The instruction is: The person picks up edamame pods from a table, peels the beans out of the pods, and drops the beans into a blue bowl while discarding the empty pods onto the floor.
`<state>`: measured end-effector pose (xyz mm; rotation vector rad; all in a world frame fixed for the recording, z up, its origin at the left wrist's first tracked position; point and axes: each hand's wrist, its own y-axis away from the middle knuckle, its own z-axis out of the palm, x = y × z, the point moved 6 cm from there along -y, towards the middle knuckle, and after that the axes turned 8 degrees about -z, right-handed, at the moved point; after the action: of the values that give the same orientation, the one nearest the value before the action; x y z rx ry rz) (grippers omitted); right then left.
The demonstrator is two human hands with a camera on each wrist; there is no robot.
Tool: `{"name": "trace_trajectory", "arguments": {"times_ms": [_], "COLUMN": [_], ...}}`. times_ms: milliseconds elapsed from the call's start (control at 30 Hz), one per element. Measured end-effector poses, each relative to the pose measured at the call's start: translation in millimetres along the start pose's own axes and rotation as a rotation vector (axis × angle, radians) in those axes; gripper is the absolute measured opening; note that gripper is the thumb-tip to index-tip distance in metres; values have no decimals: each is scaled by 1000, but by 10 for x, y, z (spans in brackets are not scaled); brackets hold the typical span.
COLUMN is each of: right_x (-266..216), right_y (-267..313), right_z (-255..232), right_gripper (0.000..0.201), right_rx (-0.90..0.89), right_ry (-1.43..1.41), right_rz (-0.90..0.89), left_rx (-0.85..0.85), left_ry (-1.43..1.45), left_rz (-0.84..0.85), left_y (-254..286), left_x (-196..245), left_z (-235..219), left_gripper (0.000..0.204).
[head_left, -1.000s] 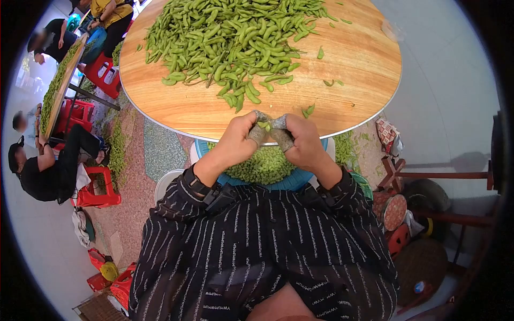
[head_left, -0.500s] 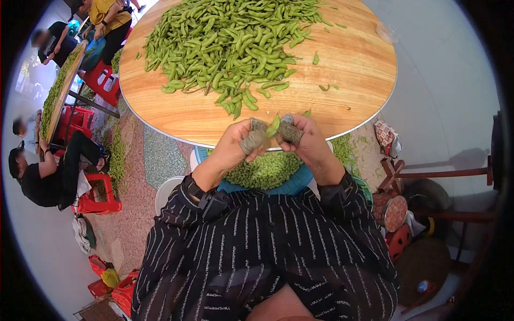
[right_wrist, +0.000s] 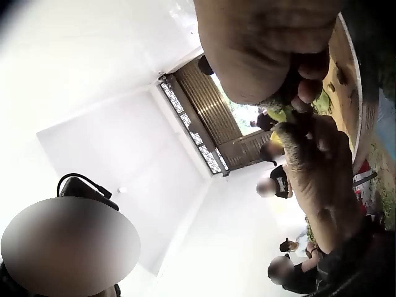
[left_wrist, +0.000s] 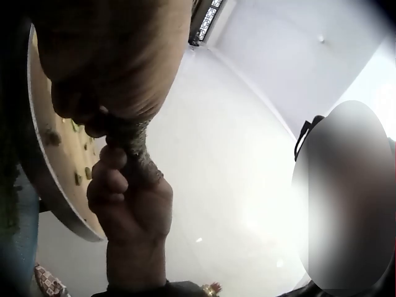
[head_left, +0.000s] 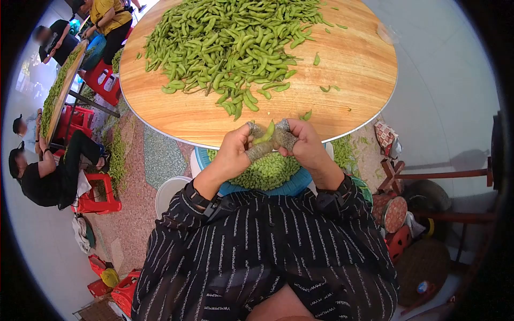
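A green soybean pod (head_left: pixel 266 134) sits between the two hands, just over the table's near edge. My left hand (head_left: pixel 234 152) pinches it between thumb and index finger, both wrapped in grey-brown coverings. My right hand (head_left: pixel 312 147), with similar wraps, meets it from the other side and pinches the pod's right end. In the left wrist view the hands' fingertips touch and hide the pod; in the right wrist view a bit of green shows between them. Below the hands, a blue basin (head_left: pixel 300 184) holds a heap of shelled green beans (head_left: pixel 265 170).
A large heap of pods (head_left: pixel 225 48) covers much of the round wooden table (head_left: pixel 353 64), with a few loose pods near its right side. People sit by another pod-covered table (head_left: pixel 53 101) at left, near red stools (head_left: pixel 99 195). A white bucket (head_left: pixel 170 193) stands left of my lap.
The hands came apart slightly, then closed together again around a whole pod. The split pod held a second ago is gone from the fingers. The view shifted slightly.
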<state>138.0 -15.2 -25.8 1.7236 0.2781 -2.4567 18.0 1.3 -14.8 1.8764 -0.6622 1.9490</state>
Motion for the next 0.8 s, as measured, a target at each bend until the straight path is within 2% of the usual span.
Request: {"name": "trace_trajectory", "arguments": {"times_ms": [67,100,167,300,367,400,467,500,567,600,633,700,733,767,800], "right_x": [-3,7,0,-24,-48,-48,23,35,72,75,48,7,-138,-256,-255], "right_y": [-6,-9,-13,-4,10,17,54,69,88,95,96,99,75,85,90], "right_z": [16,14,46,54,62,50,5,1,-17,-9,6,18,44,99,102], "right_gripper": [6,6,6,10,11,11,10,10,8,8,8,8,8,9,9], "right_rx": [-27,-28,-82,-112,-141,-142,-115,-116,-103,-102,-106,-104,-126,-146,-147], "right_ry": [49,51,133,156,106,106,122,122,144,143,194,245,518,789,787], "right_rz": [-50,-52,-112,-173,-127,-128,-50,-50,-10,-10,-56,-99,-314,-531,-531], "left_rx": [-14,-14,-215,-257,-233,-232,-114,-113,-40,-19,-21,-141,-159,-157,-75], "left_ry": [38,38,486,698,487,486,-105,-106,-793,-605,-604,179,78,78,-208], "left_rz": [-283,-281,-447,-474,-509,-507,-253,-253,188,163,163,-481,-556,-555,-280], "left_y": [-11,-16,12,51,88,106,105,115,132,110,97,83,87,92,67], "left_x": [-82,-94,-202,-190,-179,-143,15,11,212,154,138,-216,-257,-251,-99], "left_z": [-63,-117,-80,-16,-28,-5,-27,-23,35,13,3,-24,-44,-28,-46], "left_gripper": [19,19,17,16,17,17,17,17,17,15,15,18,19,19,19]}}
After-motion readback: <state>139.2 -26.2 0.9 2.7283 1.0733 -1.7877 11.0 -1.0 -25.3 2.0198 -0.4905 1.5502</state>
